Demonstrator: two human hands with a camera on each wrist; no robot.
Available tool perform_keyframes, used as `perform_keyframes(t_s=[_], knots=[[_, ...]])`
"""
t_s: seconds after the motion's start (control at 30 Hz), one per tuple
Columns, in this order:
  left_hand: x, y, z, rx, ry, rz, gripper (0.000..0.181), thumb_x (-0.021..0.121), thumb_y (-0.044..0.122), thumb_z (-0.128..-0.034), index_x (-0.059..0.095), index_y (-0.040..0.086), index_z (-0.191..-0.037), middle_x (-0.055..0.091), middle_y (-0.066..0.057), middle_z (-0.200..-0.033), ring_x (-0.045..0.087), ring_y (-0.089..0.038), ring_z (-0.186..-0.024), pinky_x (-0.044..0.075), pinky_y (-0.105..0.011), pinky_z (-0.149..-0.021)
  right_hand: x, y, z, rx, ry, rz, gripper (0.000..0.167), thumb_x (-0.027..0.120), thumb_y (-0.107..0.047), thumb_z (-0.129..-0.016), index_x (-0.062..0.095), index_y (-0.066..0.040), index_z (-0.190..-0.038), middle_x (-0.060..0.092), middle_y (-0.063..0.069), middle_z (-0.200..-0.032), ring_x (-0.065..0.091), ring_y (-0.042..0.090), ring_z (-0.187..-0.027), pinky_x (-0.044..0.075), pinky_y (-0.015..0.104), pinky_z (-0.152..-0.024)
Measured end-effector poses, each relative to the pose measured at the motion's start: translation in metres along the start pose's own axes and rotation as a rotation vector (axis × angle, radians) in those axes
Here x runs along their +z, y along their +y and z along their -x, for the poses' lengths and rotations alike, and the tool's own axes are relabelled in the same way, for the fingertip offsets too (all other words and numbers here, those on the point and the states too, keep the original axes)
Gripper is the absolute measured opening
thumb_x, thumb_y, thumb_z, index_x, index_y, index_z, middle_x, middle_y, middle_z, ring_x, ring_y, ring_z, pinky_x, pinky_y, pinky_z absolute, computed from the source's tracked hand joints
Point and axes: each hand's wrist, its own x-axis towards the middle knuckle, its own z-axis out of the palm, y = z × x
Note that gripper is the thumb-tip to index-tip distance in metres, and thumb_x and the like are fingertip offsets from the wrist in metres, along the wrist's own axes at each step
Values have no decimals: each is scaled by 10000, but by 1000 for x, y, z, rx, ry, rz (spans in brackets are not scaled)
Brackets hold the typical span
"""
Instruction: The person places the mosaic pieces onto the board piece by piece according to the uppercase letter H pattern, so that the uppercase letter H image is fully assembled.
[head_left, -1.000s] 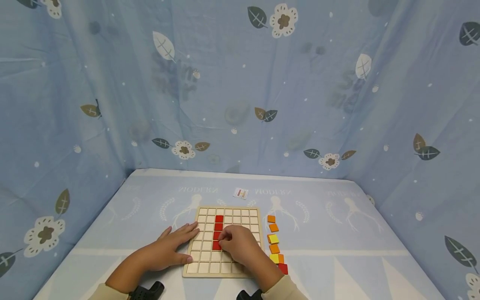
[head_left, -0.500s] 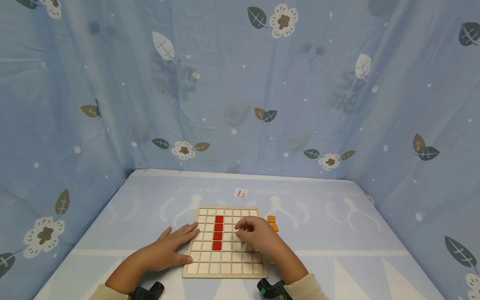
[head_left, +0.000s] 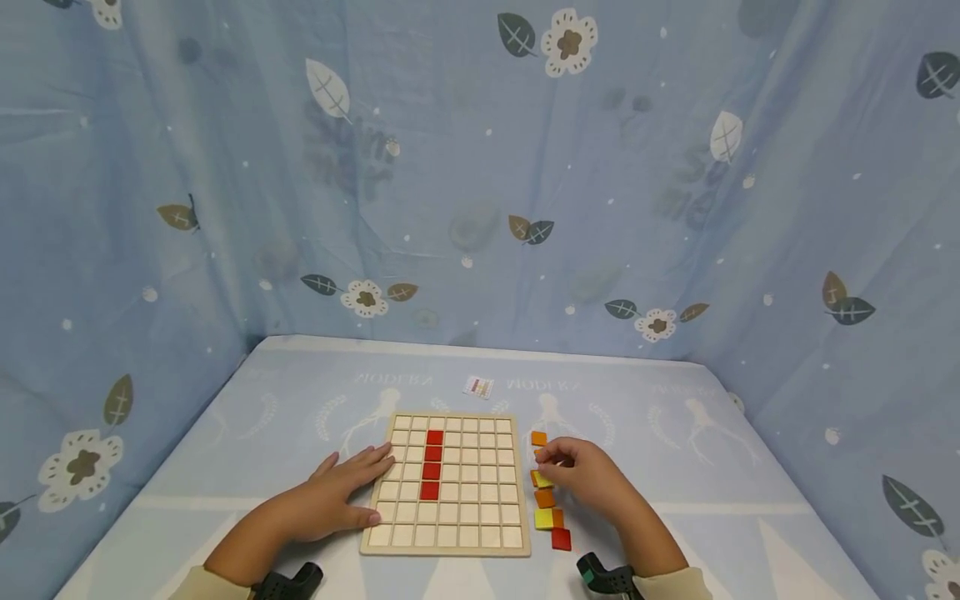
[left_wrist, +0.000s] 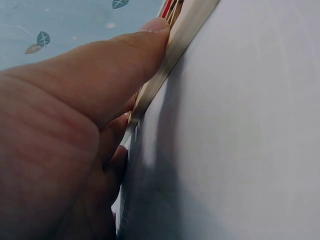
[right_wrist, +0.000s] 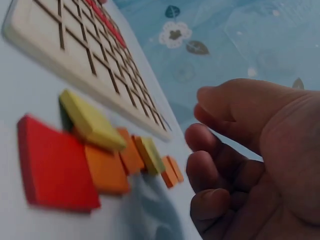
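While four red tiles (head_left: 431, 471) sit in one column of the grid board (head_left: 446, 552), orange tiles (head_left: 544, 498), yellow tiles (head_left: 543, 519) and a red tile (head_left: 561, 540) lie loose off its right edge, so placing looks partway; left hand (head_left: 330, 500), fingers spread, grips nothing, rests on left edge; right hand (head_left: 588, 475), loosely curled, no tile visible in it, hangs by the yellow tiles.
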Motion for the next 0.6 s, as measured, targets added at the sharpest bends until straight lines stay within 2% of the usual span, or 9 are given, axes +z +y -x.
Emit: perform_keyframes(t_s=[0.1,0.23,0.4,0.5,0.6], knots=[[0,2,1,3,5,7,911,736,512,-939,342,98,-1649,191,-116,-1753,114,-469,-1602,-99,-781,-1177,-5,8,7,28,-46,62,94,794,-218,-942,736,-153,-976,679,-8,-922,585,192,-791,502,328,-651],[0,2,0,7,4,10,907,724,515,-947,335,98,-1652,188,-110,-1754,108,-465,-1604,-99,-776,-1179,-11,18,16,-7,-129,118,116,815,-220,-921,716,-161,-925,673,-19,-882,588,184,-802,495,305,-677],[1,-1,-1,13,4,12,903,713,518,-956,328,93,-1653,184,-107,-1755,105,-465,-1605,-103,-776,-1177,-18,27,24,-45,-234,100,210,872,-191,-861,687,-128,-940,655,-4,-854,583,189,-788,477,277,-657],[1,-2,-2,2,-1,1,907,714,527,-953,324,106,-1656,179,-91,-1758,104,-451,-1609,-102,-769,-1184,-19,26,27,-52,-267,131,252,893,-200,-839,671,-133,-940,636,-7,-850,568,186,-784,455,276,-653],[1,-3,-2,-2,-3,-2,908,717,523,-953,321,111,-1659,175,-89,-1759,105,-453,-1609,-103,-769,-1184,-18,23,28,-60,-266,190,276,907,-212,-826,661,-149,-933,625,-11,-860,555,186,-800,439,290,-675]])
